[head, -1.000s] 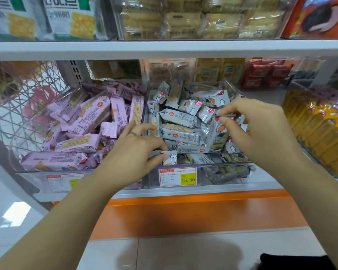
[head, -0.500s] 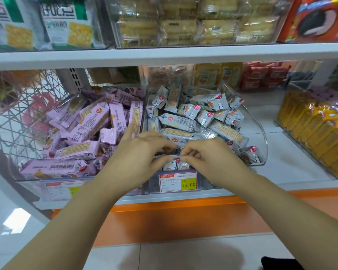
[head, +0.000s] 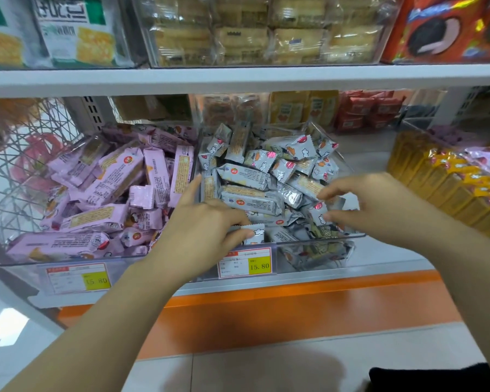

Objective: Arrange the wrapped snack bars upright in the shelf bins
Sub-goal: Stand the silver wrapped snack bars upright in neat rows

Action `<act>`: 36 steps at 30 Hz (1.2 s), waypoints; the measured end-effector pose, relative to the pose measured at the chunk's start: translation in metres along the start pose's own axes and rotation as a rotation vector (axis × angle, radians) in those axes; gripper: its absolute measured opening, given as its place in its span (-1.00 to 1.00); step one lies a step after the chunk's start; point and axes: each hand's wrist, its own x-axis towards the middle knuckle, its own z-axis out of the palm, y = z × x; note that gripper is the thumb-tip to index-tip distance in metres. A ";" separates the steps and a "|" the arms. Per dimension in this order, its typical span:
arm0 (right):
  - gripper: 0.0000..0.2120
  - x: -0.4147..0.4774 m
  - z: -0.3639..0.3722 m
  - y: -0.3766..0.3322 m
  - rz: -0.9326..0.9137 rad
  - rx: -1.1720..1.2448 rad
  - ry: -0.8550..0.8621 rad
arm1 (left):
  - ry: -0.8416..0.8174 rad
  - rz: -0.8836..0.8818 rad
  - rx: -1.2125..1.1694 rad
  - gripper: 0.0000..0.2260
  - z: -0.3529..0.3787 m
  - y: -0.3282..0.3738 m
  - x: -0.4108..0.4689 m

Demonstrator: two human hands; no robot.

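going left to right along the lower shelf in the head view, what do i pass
wire rack → pink-wrapped bars → silver-wrapped bars → yellow packs

Snack bar [head: 255,233] half-hidden behind the left hand [head: 201,232].

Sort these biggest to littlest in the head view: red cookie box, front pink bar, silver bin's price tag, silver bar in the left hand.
1. red cookie box, even though the frame cuts it off
2. front pink bar
3. price tag, nearly the same as the pink bar
4. silver bar, partly hidden by the left hand
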 end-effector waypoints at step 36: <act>-0.61 0.011 0.019 -0.028 -0.010 0.475 -0.117 | 0.066 0.050 0.015 -0.69 0.004 -0.002 0.001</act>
